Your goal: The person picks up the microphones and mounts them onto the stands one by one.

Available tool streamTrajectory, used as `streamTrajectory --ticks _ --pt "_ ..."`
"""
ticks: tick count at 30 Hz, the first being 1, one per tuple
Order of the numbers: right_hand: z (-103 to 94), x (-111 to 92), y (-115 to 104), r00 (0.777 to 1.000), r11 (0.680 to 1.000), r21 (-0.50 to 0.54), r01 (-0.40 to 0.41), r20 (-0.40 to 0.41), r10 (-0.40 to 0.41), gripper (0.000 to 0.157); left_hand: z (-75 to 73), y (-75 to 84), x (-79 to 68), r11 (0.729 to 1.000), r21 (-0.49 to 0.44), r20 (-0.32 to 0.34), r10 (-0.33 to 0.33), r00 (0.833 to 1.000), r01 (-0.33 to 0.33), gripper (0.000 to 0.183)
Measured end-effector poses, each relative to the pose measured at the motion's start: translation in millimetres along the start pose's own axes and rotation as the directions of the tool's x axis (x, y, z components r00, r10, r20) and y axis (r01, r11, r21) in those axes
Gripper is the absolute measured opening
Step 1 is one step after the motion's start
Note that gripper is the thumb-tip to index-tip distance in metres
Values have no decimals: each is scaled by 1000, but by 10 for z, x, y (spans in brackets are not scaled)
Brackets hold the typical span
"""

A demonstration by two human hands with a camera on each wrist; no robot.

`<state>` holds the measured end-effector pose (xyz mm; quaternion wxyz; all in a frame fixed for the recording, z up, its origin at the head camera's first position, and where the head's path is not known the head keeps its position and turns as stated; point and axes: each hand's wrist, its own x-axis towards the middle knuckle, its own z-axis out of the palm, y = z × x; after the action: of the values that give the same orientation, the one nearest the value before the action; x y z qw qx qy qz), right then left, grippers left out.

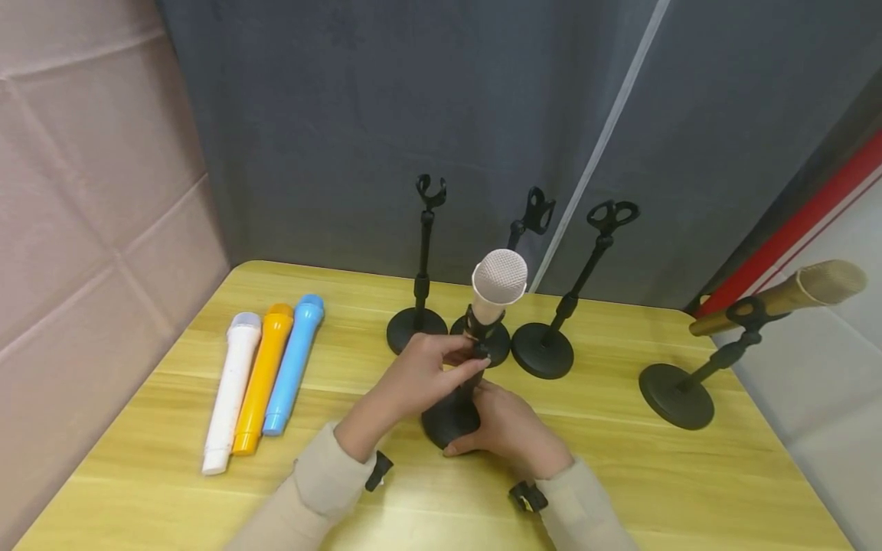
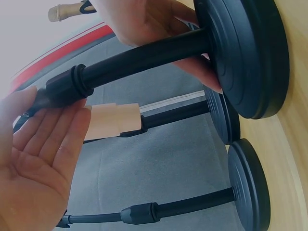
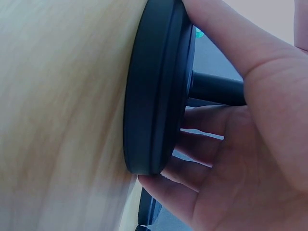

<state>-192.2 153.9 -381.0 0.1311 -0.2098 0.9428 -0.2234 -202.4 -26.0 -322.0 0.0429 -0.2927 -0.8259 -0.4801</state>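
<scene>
A black desktop microphone stand (image 2: pixel 144 62) stands at the front middle of the table, with a pale pink microphone (image 1: pixel 499 279) at its top, mesh head up. High on the pole, just under the clip, my left hand (image 1: pixel 427 367) pinches the stand's joint between thumb and fingers. Lower down, my right hand (image 1: pixel 513 428) grips the round base (image 3: pixel 156 91). Its thumb lies on one side of the rim, its fingers on the other, in the right wrist view. The microphone's handle (image 2: pixel 115 120) shows behind my left fingers in the left wrist view.
Three bare stands (image 1: pixel 416 325) line the back. At the right, another stand (image 1: pixel 678 394) carries a gold microphone (image 1: pixel 799 295). White (image 1: pixel 233 390), orange (image 1: pixel 263 379) and blue (image 1: pixel 294 367) microphones lie side by side on the wooden table (image 1: pixel 151 451). A grey curtain (image 1: pixel 344 138) hangs behind.
</scene>
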Motion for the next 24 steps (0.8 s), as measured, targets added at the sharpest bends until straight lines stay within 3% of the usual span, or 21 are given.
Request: streamTrajectory --ticks 24 --pt "15 8 21 1000 1000 10 -2 1 2 107 11 -3 1 999 9 -33 -32 999 33 18"
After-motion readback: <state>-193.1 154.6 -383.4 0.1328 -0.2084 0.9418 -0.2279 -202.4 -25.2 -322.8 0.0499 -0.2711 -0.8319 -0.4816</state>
